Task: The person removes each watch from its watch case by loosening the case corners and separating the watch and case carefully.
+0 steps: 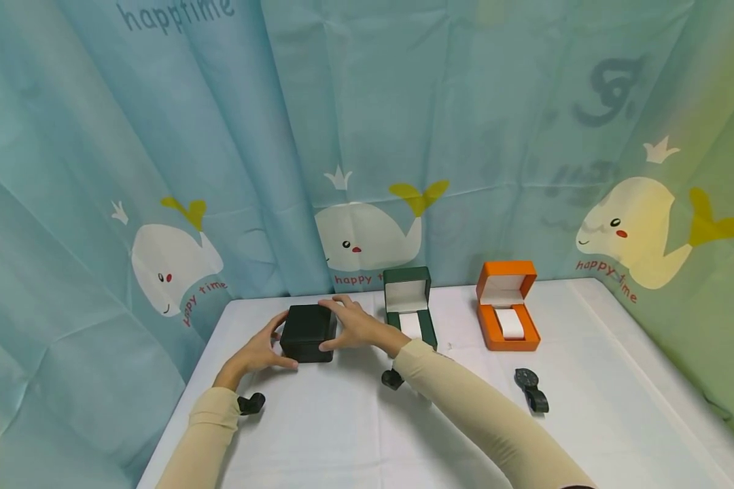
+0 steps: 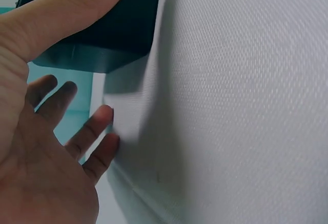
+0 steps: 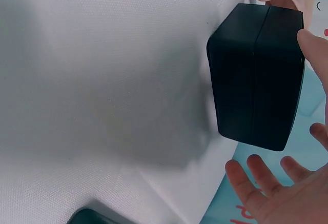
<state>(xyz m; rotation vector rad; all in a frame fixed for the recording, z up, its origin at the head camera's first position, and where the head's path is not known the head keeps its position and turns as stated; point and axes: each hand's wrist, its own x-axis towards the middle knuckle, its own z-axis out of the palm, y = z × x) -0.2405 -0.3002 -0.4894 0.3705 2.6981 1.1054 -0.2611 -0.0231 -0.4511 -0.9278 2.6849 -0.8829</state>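
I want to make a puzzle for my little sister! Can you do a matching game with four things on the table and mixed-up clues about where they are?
Things:
1. watch
2. black box
3. orange box
4. green box

Clues, as the head view shows them:
A. closed, between the left hand and the right hand
B. open, the middle one of the three boxes
C. lying on the white table, nearer the camera than the open box farthest right
D. open, the farthest right of the three boxes

Right pairs: 1-C, 2-A, 3-D, 4-B
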